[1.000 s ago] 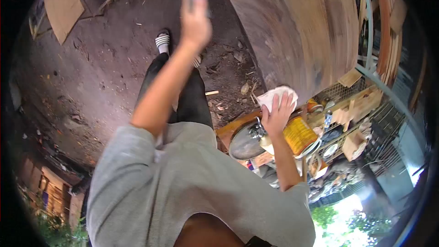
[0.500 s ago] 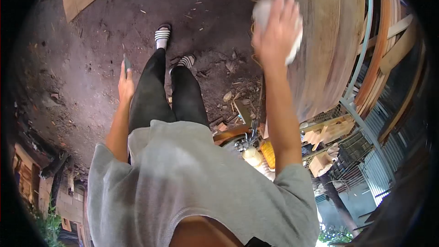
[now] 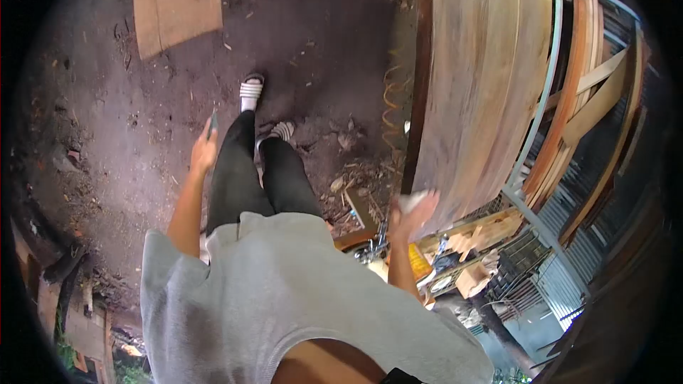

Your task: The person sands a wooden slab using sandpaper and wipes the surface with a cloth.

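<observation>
My right hand [image 3: 416, 219] is at the near end of a long wooden board surface [image 3: 484, 71] with brown and reddish streaks. Its fingers are over a white cloth [image 3: 411, 201], partly hidden by the hand. Down at my left side, my left hand [image 3: 203, 151] is closed around a thin, dark, flat piece with a narrow tip [image 3: 213, 122]. What kind of tool it is, I cannot make out.
A brown flat sheet [image 3: 178, 7] lies at the upper left on the dirt floor. An orange coiled cord [image 3: 390, 107] hangs beside the board. Long planks [image 3: 569, 107] lean behind a pale blue metal rail [image 3: 535, 131]. A yellow container [image 3: 418, 263] stands among clutter below.
My right hand has swept with the white cloth from the board's far left edge to its near end. My left hand stays low, holding the flat piece. The view has shifted slightly.
</observation>
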A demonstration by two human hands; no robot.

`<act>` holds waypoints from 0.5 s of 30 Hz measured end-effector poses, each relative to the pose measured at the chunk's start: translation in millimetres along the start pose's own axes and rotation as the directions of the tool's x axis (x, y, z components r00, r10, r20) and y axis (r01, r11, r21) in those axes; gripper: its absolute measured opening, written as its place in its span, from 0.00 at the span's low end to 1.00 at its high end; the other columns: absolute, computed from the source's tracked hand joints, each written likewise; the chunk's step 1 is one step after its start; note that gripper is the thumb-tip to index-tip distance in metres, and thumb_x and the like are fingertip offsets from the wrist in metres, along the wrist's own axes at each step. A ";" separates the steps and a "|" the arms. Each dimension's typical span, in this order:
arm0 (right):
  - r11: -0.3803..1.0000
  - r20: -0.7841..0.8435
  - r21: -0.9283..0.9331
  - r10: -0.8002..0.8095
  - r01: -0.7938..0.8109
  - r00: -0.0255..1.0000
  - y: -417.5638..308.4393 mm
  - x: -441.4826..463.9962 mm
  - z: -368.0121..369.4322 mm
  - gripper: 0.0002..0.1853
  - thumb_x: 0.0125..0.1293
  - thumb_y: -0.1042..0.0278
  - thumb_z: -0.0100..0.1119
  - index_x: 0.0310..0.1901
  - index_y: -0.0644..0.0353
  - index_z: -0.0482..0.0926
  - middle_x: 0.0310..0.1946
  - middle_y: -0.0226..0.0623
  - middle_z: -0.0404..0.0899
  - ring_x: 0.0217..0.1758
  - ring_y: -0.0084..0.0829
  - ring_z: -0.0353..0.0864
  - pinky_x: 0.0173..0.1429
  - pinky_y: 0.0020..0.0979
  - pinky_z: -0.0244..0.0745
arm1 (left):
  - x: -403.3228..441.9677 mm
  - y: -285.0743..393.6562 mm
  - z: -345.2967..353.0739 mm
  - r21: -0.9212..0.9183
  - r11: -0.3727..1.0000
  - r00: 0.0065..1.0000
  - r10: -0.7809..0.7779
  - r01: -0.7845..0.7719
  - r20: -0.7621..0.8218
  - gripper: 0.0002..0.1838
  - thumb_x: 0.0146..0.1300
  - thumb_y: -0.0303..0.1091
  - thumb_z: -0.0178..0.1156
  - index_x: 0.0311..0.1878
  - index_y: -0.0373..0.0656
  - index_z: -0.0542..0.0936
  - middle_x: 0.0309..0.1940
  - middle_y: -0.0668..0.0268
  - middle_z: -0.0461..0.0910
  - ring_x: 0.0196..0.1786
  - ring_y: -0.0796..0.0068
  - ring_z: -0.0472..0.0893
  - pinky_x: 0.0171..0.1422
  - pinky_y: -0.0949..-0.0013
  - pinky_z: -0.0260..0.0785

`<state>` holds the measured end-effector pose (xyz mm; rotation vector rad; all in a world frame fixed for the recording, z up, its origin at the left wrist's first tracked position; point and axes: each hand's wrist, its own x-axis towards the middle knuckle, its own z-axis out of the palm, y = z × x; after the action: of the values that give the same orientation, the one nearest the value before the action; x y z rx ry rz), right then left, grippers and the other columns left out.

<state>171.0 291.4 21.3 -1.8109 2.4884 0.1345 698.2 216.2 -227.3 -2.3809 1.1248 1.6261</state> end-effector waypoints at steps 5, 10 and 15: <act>0.996 0.019 -0.073 -0.043 0.045 0.999 -34.8 55.2 -1.5 0.57 0.59 0.58 0.75 0.81 0.73 0.49 0.81 0.68 0.50 0.84 0.66 0.49 0.86 0.58 0.43 | 4.8 -17.9 -6.0 0.013 0.996 0.993 -0.084 0.083 0.080 0.31 0.81 0.55 0.45 0.84 0.66 0.60 0.69 0.41 0.76 0.71 0.37 0.75 0.76 0.46 0.65; 0.983 -0.148 -0.064 -0.178 0.170 0.973 -188.3 261.3 -20.3 0.60 0.55 0.54 0.74 0.83 0.66 0.47 0.82 0.63 0.50 0.86 0.62 0.49 0.86 0.58 0.45 | 16.9 7.9 -5.8 -0.104 0.990 0.993 -0.092 0.100 0.079 0.30 0.80 0.55 0.46 0.83 0.66 0.63 0.69 0.40 0.76 0.72 0.37 0.74 0.76 0.47 0.65; 0.969 -0.218 0.023 -0.235 0.246 0.947 -299.1 426.9 -28.6 0.62 0.53 0.58 0.75 0.84 0.64 0.46 0.83 0.64 0.46 0.87 0.65 0.44 0.86 0.60 0.41 | 36.5 19.7 -9.2 -0.216 0.972 0.996 -0.086 0.092 0.037 0.30 0.81 0.52 0.47 0.82 0.62 0.64 0.70 0.41 0.75 0.73 0.39 0.73 0.77 0.49 0.64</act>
<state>324.3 -207.0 -3.6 -2.1941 2.3451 -0.1416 700.7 178.4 -246.5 -2.4873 0.8610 1.8305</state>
